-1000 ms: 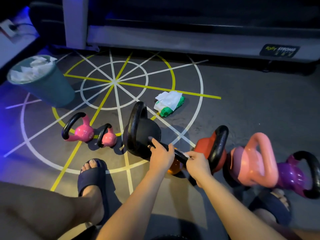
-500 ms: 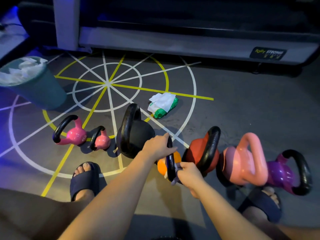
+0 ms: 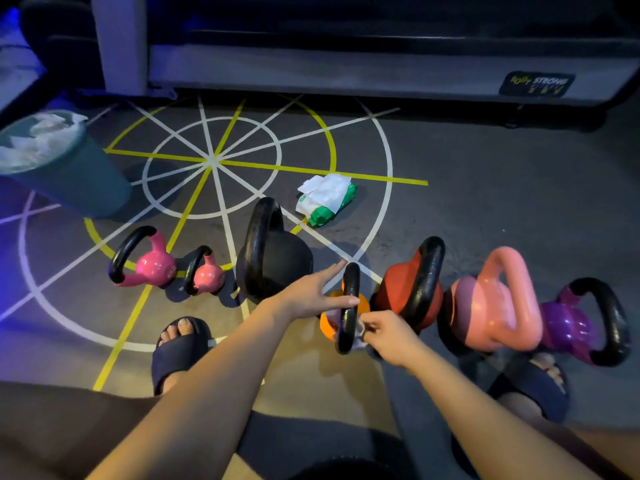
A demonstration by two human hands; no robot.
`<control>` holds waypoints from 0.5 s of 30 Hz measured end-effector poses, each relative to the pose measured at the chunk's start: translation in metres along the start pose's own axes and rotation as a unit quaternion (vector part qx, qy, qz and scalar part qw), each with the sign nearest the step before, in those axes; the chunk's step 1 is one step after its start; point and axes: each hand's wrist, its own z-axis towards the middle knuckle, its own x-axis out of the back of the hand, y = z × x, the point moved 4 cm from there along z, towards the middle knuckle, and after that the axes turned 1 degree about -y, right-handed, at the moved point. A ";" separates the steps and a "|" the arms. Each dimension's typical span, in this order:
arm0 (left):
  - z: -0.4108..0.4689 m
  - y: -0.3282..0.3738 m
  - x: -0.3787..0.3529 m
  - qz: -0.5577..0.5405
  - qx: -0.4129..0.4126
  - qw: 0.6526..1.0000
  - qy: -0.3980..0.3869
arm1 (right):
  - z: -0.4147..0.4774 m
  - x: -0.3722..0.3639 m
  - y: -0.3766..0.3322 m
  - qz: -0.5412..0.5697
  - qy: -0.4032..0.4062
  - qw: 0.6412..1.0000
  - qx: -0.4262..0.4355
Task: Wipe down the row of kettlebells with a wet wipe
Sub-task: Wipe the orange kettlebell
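Note:
Several kettlebells stand in a row on the floor: two pink ones (image 3: 152,265) at the left, a big black one (image 3: 277,258), a small orange one (image 3: 348,313) with a black handle, a red one (image 3: 412,289), a salmon one (image 3: 495,306) and a purple one (image 3: 581,323). My left hand (image 3: 311,292) hovers with fingers spread just left of the orange kettlebell's handle, holding nothing. My right hand (image 3: 388,330) pinches a pale wet wipe (image 3: 358,336) against the lower part of that handle.
A green pack of wet wipes (image 3: 325,199) lies on the floor behind the row. A teal bin (image 3: 69,171) full of used wipes stands at the left. My sandalled feet (image 3: 180,348) rest near the row. A grey machine base (image 3: 346,71) runs along the back.
My left hand has let go of the orange kettlebell's handle and opened. The handle has swung from tilted to upright. My right hand has slid the wipe down it.

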 end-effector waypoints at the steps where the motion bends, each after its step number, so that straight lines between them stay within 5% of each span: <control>1: 0.001 0.000 -0.004 -0.022 -0.012 1.000 0.008 | 0.000 0.005 -0.002 -0.030 0.036 0.999 0.005; 11: -0.013 -0.007 0.008 0.018 -0.040 0.999 0.023 | 0.010 -0.013 -0.014 -0.192 0.177 0.959 0.109; 15: -0.005 -0.006 0.006 0.014 -0.059 0.998 0.007 | 0.020 -0.012 -0.008 -0.202 0.145 0.965 0.084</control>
